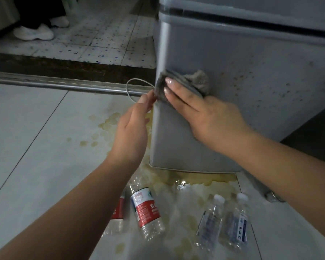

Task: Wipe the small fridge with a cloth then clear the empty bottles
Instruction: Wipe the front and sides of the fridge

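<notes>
The small grey fridge [242,81] stands on the floor at the upper right, its door speckled with brown spots. My right hand [201,111] presses a grey cloth [193,81] flat against the door near its left edge, fingers straight. My left hand [133,128] reaches to the fridge's left corner and touches the cloth's end with its fingertips. Several empty plastic bottles lie on the floor below: a red-labelled one [147,211], another red-labelled one [118,214] partly hidden by my left forearm, and two clear ones [210,220] [236,222] with white caps.
Yellowish stains and a puddle [195,181] spread over the pale tiles under and in front of the fridge. A white cable loop [137,89] lies by the metal door threshold [64,83]. A person's white shoes [34,31] stand on the speckled tiles beyond.
</notes>
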